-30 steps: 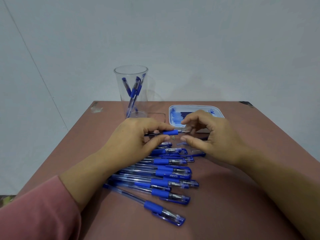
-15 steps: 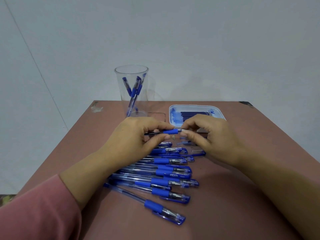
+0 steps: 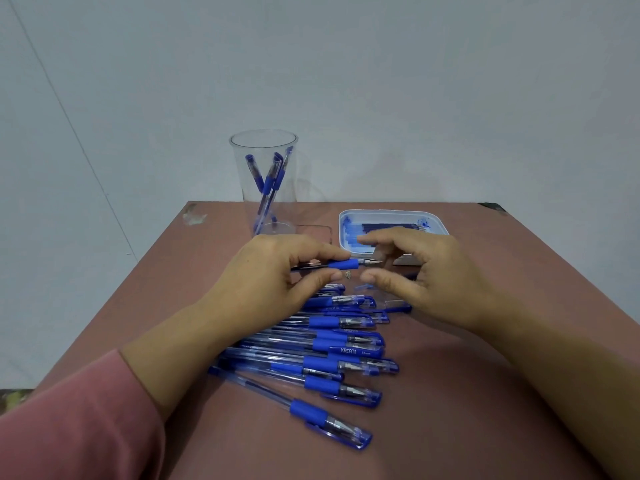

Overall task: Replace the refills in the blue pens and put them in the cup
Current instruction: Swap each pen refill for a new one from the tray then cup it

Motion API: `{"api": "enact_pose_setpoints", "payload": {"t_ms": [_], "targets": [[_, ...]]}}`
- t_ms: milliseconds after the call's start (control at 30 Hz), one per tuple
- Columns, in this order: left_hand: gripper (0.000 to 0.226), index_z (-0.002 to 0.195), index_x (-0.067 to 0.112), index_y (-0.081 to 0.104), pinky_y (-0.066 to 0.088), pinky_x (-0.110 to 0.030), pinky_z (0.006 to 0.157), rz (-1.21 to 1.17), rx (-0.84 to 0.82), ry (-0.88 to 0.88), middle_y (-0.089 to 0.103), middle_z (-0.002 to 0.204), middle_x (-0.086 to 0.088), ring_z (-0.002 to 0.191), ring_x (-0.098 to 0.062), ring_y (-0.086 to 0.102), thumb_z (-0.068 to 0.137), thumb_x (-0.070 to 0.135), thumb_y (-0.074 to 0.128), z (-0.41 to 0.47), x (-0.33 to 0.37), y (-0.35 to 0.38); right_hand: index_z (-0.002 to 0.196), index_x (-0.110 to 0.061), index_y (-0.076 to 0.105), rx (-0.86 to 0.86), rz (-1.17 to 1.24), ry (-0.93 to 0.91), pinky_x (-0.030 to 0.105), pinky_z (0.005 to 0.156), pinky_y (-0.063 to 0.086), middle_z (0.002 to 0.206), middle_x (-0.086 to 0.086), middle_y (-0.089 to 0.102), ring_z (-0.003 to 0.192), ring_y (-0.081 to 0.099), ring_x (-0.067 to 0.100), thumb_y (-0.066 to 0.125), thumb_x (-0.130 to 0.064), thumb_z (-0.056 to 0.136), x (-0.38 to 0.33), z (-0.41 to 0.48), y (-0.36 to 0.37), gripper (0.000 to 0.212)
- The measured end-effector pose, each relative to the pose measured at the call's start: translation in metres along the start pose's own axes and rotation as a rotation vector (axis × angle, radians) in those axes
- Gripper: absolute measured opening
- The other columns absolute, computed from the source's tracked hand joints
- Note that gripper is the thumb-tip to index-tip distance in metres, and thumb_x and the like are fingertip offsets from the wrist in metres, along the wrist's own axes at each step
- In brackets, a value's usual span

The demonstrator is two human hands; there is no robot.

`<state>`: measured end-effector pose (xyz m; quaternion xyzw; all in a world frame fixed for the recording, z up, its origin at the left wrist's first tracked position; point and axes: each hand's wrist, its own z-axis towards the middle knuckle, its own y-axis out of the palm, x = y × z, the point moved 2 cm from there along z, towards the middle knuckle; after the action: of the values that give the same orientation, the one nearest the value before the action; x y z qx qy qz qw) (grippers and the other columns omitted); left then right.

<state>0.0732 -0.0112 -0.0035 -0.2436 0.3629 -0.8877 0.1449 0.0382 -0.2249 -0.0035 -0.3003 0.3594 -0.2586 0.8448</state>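
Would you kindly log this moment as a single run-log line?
left hand: grips uncapped blue-grip pen | right hand: thumb and finger apart around its tip | clear plastic cup: holds blue pens | white tray: refills

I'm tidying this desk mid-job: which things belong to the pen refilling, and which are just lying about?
In use: pen in left hand, right hand, refill tray, cup, row of pens on table.
Lying about: clear flat piece beside cup.

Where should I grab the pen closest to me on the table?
Pinch the nearest pen across its blue rubber sleeve, coming straight down from above. It lies flat on the table, and bare table shows on both sides of the sleeve, so fingers fit there.
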Motion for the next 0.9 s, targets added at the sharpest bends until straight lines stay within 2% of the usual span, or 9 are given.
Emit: {"api": "enact_pose_setpoints", "payload": {"t_ms": [100, 167, 233, 300, 433, 567, 700, 767, 900], "targets": [[0.032, 0.114, 0.037, 0.069, 0.053, -0.018, 0.071, -0.003, 0.005, -0.004, 0.059, 0.089, 0.036, 0.083, 0.006, 0.062, 0.087, 0.048, 0.057, 0.0, -0.001, 0.0, 0.101, -0.021, 0.064, 0.019, -0.046, -0.035, 0.01, 0.075, 0.046, 0.088, -0.015, 0.061, 0.084, 0.06, 0.003, 0.073, -0.023, 0.084, 0.0, 0.0, 0.001, 0.019], [0.032, 0.115, 0.038, 0.068, 0.054, -0.02, 0.07, 0.003, 0.0, -0.007, 0.06, 0.088, 0.035, 0.082, 0.005, 0.062, 0.087, 0.048, 0.056, 0.0, -0.001, 0.0, 0.095, -0.02, 0.066, 0.008, -0.055, -0.034, 0.011, 0.072, 0.044, 0.086, -0.015, 0.061, 0.081, 0.058, 0.003, 0.067, -0.027, 0.088, 0.001, 0.001, 0.002, 0.01], [0.032, 0.116, 0.038, 0.067, 0.055, -0.025, 0.069, 0.0, -0.001, -0.01, 0.064, 0.089, 0.029, 0.081, 0.002, 0.063, 0.087, 0.048, 0.056, 0.0, -0.001, 0.001, 0.094, -0.02, 0.068, -0.007, -0.047, -0.024, 0.011, 0.069, 0.044, 0.083, -0.014, 0.062, 0.08, 0.059, 0.004, 0.059, -0.039, 0.091, 0.001, 0.001, 0.002, 0.021], [0.032, 0.116, 0.037, 0.067, 0.056, -0.025, 0.07, 0.001, 0.001, -0.008, 0.065, 0.09, 0.027, 0.081, 0.002, 0.063, 0.087, 0.047, 0.057, 0.0, -0.001, 0.001, 0.102, -0.022, 0.067, -0.004, -0.007, -0.003, 0.009, 0.073, 0.045, 0.086, -0.013, 0.064, 0.084, 0.061, 0.002, 0.063, -0.043, 0.089, 0.0, 0.0, 0.0, 0.026], [0.029, 0.115, 0.038, 0.068, 0.054, -0.02, 0.07, 0.01, -0.007, -0.018, 0.064, 0.09, 0.029, 0.082, 0.005, 0.062, 0.087, 0.045, 0.064, 0.0, -0.001, 0.001, 0.1, -0.017, 0.069, 0.036, -0.08, -0.081, 0.01, 0.075, 0.045, 0.088, -0.008, 0.065, 0.083, 0.06, 0.001, 0.071, -0.022, 0.084, -0.002, 0.0, -0.001, 0.017], [0.028, 0.115, 0.034, 0.069, 0.05, -0.013, 0.07, 0.018, 0.002, -0.015, 0.058, 0.085, 0.033, 0.079, 0.008, 0.06, 0.087, 0.037, 0.066, 0.0, 0.001, 0.0, 0.096, -0.016, 0.07, 0.044, -0.088, -0.087, 0.011, 0.074, 0.044, 0.085, -0.008, 0.065, 0.08, 0.058, 0.002, 0.066, -0.024, 0.086, -0.003, 0.001, -0.001, 0.014], [0.028, 0.115, 0.035, 0.069, 0.052, -0.018, 0.069, 0.024, -0.005, -0.012, 0.06, 0.086, 0.029, 0.078, 0.004, 0.061, 0.087, 0.035, 0.067, 0.0, 0.001, 0.0, 0.095, -0.02, 0.069, 0.02, -0.039, -0.029, 0.01, 0.071, 0.044, 0.084, -0.012, 0.063, 0.079, 0.058, 0.003, 0.07, -0.023, 0.085, -0.003, 0.001, -0.002, 0.011], [0.028, 0.115, 0.036, 0.069, 0.054, -0.019, 0.07, 0.033, -0.011, -0.016, 0.061, 0.088, 0.03, 0.08, 0.005, 0.061, 0.086, 0.034, 0.068, 0.0, 0.0, -0.001, 0.098, -0.026, 0.065, -0.005, 0.003, 0.027, 0.011, 0.07, 0.045, 0.083, -0.012, 0.062, 0.078, 0.058, 0.006, 0.076, -0.021, 0.08, -0.001, 0.001, -0.007, 0.021], [0.029, 0.114, 0.044, 0.064, 0.053, -0.014, 0.076, 0.038, 0.002, -0.025, 0.054, 0.091, 0.041, 0.086, 0.014, 0.059, 0.085, 0.039, 0.066, 0.001, -0.003, -0.003, 0.095, -0.031, 0.069, -0.111, -0.112, 0.064, 0.023, 0.071, 0.048, 0.085, -0.012, 0.06, 0.082, 0.056, 0.006, 0.078, -0.042, 0.071, 0.012, -0.001, -0.019, 0.028]]}}
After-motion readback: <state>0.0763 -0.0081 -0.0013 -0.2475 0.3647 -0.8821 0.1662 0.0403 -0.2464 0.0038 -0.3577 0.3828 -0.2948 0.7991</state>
